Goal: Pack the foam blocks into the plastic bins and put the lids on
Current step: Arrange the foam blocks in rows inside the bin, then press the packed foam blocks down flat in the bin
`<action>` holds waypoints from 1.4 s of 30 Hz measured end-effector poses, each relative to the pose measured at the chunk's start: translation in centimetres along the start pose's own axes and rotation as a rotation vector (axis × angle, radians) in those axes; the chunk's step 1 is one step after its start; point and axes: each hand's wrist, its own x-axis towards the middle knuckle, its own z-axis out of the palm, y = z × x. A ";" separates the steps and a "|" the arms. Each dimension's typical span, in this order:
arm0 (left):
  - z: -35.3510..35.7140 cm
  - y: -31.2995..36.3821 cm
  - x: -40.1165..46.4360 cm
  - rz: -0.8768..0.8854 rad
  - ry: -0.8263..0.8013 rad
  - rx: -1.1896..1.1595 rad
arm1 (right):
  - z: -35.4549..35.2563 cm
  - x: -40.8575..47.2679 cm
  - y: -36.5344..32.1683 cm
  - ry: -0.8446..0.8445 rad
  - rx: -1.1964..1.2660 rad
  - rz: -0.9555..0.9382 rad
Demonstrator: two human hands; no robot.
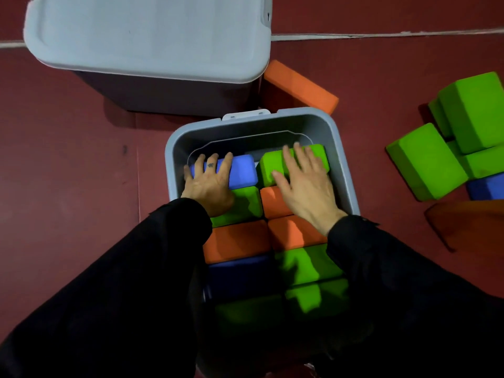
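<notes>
An open grey plastic bin [344, 170] stands on the floor below me, filled with two rows of foam blocks in green, orange and blue. My left hand [210, 184] lies flat with spread fingers on a blue block [244, 170] at the bin's far left. My right hand [302, 184] presses flat on a green block [268, 166] at the far right, which sits a little higher than its neighbours. An orange block [240, 241] and a green block [305, 263] lie nearer to me. Neither hand grips anything.
A second grey bin with its lid [147, 34] on stands at the back left. A loose orange block [300, 87] lies beside it. At the right, several green blocks [425, 162], a blue block [488, 188] and an orange one [469, 222] lie on the dark red floor.
</notes>
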 end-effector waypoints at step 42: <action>13.5 5.8 -22.1 0.180 -0.003 0.461 | 1.9 -23.3 2.5 -0.477 -0.334 -0.171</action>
